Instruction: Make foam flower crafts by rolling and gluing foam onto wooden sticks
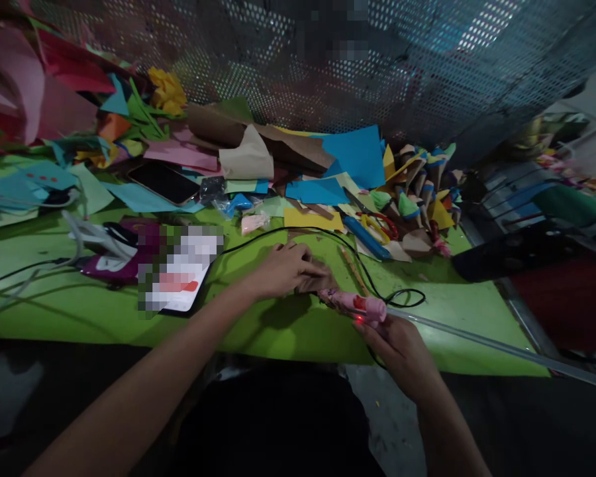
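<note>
My right hand (402,348) is wrapped round a pink hot glue gun (350,303) with a small red light glowing beneath its body. A long translucent glue stick (477,339) trails out of its back to the right. Pinched in my left hand (288,268) is a piece of brown paper (318,278). The glue gun's nozzle end points at this paper and is close to it; whether they touch I cannot tell. Behind the glue gun, a thin wooden stick (353,270) lies on the green tabletop (288,331).
To the left lie a lit phone (186,271), a purple power strip (114,258) with plugs, and a dark phone (163,182). Coloured paper (355,156), scissors (377,228), a blue cutter (365,237) and small paper cones (410,205) line the back. A black cord (298,229) loops across.
</note>
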Motion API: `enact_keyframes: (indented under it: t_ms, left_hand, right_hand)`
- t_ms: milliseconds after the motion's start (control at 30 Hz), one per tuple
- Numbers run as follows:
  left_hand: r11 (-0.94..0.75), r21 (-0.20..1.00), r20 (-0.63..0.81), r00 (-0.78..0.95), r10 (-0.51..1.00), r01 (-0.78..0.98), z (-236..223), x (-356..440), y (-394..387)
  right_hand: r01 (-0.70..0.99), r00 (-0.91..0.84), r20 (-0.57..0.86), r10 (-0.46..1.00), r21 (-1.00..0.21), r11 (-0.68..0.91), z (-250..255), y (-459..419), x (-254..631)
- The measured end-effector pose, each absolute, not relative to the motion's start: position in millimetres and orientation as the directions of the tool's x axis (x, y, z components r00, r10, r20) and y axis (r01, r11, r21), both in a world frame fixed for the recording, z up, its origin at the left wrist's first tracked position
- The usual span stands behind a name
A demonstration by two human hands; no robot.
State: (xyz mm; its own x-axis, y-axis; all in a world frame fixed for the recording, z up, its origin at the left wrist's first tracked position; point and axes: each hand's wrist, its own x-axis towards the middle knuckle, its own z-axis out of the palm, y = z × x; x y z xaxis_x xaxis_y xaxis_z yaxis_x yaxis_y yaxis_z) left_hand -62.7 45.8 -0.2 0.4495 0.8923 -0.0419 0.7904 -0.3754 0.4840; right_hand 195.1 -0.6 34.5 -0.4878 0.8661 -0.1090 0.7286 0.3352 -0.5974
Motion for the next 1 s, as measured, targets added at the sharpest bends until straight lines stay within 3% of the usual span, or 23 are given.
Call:
enact_keyframes:
  t_ms: [233, 467, 1000]
  left_hand:
    - [-0.383, 0.493, -0.028, 0.454, 0.890, 0.781, -3.7, -63.6, 46.9]
    - [-0.386, 0.487, -0.017, 0.451, 0.893, 0.783, -6.0, -64.0, 47.1]
    - [-0.391, 0.508, -0.001, 0.454, 0.891, 0.767, -9.7, -65.5, 47.4]
  right_hand:
    - [0.761, -0.407, -0.072, 0.910, -0.578, 0.295, 34.5, 1.5, 211.9]
    - [0.723, -0.449, -0.115, 0.886, -0.629, 0.285, 33.8, -0.9, 204.5]
    - [0.811, -0.311, -0.054, 0.949, -0.535, 0.236, 29.2, 4.0, 230.2]
